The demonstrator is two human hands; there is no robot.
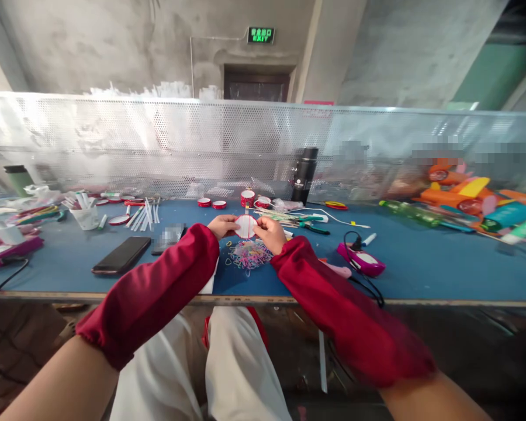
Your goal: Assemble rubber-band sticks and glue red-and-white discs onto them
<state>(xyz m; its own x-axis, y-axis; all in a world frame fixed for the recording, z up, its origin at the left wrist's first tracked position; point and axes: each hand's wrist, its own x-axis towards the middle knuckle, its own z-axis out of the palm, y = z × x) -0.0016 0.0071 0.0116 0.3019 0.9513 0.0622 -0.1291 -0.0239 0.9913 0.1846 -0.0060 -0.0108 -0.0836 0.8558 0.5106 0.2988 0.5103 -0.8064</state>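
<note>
My left hand (223,226) and my right hand (270,234) pinch a small round drum (246,228) from its two sides. Its white face is turned towards me, with a red rim and a thin red line down it. Just below on the blue table lies a heap of colourful small rubber bands (248,257). Behind the hands stand several small red drums with white tops, among them a taller red drum (247,199). What the fingers press on at the back of the drum is hidden.
On the left lie a dark phone (121,255), white sticks (143,216) and a white cup of pens (85,216). A black bottle (305,176) stands by the perforated screen (228,137). Green-handled pliers (314,225), a purple corded device (362,260) and orange toys (458,196) lie rightward.
</note>
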